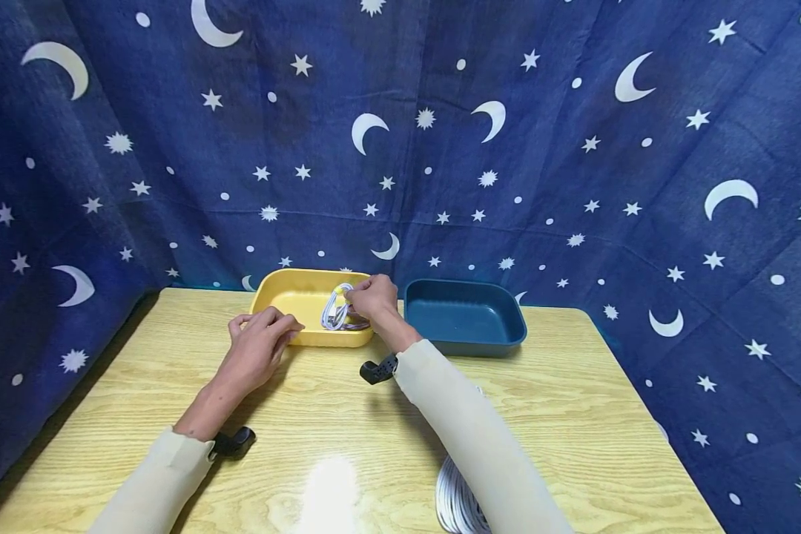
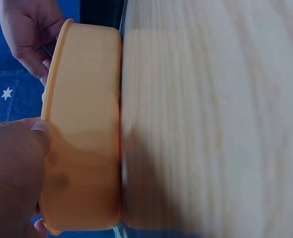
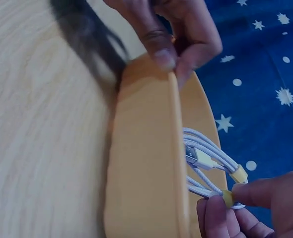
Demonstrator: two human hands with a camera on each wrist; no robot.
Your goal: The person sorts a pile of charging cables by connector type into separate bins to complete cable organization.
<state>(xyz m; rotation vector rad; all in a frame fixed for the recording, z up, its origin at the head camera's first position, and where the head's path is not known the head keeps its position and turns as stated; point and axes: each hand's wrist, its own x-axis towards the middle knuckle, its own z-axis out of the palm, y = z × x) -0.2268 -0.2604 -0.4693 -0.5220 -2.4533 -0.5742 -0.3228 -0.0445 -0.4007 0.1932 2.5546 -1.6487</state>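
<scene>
A looped white USB cable (image 3: 201,157), yellow-banded and pinched, hangs partly inside the yellow bin (image 1: 327,340)

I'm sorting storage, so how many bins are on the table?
2: the yellow bin, its rim held by the left hand, and the dark blue bin to its right.

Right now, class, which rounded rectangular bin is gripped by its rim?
The yellow plastic bin: the left hand pinches its rim, while no hand holds the dark blue plastic bin.
</scene>
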